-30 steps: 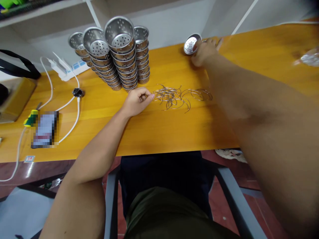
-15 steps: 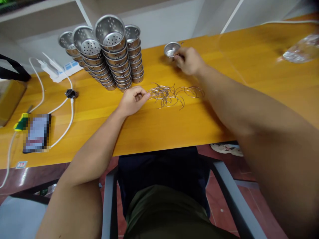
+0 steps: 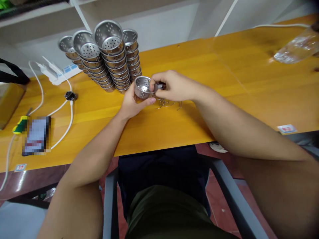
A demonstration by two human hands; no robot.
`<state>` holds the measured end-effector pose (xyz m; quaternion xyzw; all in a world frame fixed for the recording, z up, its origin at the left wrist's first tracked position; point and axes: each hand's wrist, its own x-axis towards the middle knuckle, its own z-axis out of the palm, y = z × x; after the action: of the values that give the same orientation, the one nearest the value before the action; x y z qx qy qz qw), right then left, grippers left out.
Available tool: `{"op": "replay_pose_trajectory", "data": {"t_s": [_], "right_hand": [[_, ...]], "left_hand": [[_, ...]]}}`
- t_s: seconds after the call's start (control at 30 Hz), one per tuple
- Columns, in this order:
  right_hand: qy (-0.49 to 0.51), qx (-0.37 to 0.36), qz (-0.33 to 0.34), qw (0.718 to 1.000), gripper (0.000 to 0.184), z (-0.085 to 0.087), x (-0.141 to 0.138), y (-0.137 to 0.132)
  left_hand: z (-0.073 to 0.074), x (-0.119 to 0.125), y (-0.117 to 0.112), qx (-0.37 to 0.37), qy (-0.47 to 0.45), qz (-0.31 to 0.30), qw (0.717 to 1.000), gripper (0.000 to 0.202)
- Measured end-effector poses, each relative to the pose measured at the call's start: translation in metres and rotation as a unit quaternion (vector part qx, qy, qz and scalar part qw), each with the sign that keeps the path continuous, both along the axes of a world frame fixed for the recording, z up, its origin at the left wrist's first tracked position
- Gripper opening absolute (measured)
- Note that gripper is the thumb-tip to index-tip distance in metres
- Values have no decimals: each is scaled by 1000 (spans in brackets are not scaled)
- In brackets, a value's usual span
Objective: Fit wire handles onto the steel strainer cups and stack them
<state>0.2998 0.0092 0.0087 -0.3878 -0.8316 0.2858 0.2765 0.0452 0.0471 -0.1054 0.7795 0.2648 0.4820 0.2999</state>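
Note:
A small perforated metal cup (image 3: 143, 88) is held above the yellow table (image 3: 224, 76) between both hands. My left hand (image 3: 133, 103) cups it from below with fingers curled round its side. My right hand (image 3: 173, 85) pinches its right rim, fingers closed. Under my right hand lies a pile of thin wire rings (image 3: 169, 104), mostly hidden by the hand. Whether my left hand also holds a wire ring is hidden.
Several tall stacks of the same perforated cups (image 3: 109, 58) stand behind my hands. A white power strip (image 3: 58, 71) and cable, a round black plug (image 3: 70, 96), a blurred flat item (image 3: 36, 135) lie left. A clear bottle (image 3: 296, 48) lies far right.
My right hand has carried the single cup from the far side of the table back toward me, and my left hand has risen from the wire rings to meet and cradle it.

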Motion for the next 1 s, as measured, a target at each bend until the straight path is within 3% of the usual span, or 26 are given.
{"op": "replay_pose_trajectory", "data": {"t_s": [0.13, 0.27, 0.33, 0.53, 0.63, 0.77, 1.0], "right_hand": [[-1, 32, -26, 999, 24, -19, -5, 1], [25, 23, -82, 996, 52, -21, 3, 6], [33, 19, -117, 992, 58, -22, 10, 12], [-14, 88, -169, 982, 35, -46, 39, 46], [-69, 83, -192, 975, 35, -59, 52, 62], [-110, 84, -209, 968, 41, -68, 61, 72], [-101, 95, -194, 971, 44, -80, 60, 78]], "left_hand": [[-3, -3, 12, 31, -22, 42, 998, 87], [-11, -6, 25, 34, 13, 86, 996, 93], [-18, -7, 30, 40, 26, 89, 995, 94], [-38, -9, 50, 77, -41, 18, 996, 99], [-43, -12, 62, 87, -56, -15, 994, 110], [-46, -16, 71, 86, -32, 5, 996, 121], [-41, -12, 58, 117, -43, 35, 992, 108]]}}
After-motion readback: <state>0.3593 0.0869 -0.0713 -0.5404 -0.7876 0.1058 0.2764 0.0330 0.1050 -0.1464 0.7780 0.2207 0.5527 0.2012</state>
